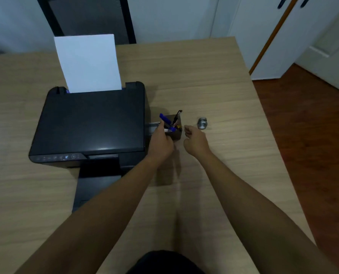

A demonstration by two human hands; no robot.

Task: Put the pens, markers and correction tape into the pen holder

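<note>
Desk: a pale wood-grain desk (214,80) carries everything, with bare surface on all sides of the pen holder.
Printer: a black inkjet printer (89,123) sits just left of the pen holder, a white sheet of paper (87,62) standing in its rear feed.
Pen holder: a small dark square pen holder (177,129) stands upright beside the printer's right edge; a black pen (177,116) leans out of its far corner, and other items inside are too small to tell apart.
Left hand: the left hand (160,144) reaches in at the holder's near-left rim, fingers curled closed around a blue marker (166,120) whose capped end sticks up and to the left, its lower end at or inside the opening.
Right hand: the right hand (195,141) hovers just right of the holder, fingers loosely curled, nothing visible in it.
Correction tape: a small grey roll-like object, probably the correction tape (202,123), lies on the desk to the right of the holder, apart from it and just beyond the right hand.
Stage, as judged: the marker is going in; the correction tape is not yet stowed.
Risk: the holder looks light and unbraced, so a push from the slanted marker could tip it toward the tape or jostle the leaning pen out; a release too early could let the marker fall against the printer.
</note>
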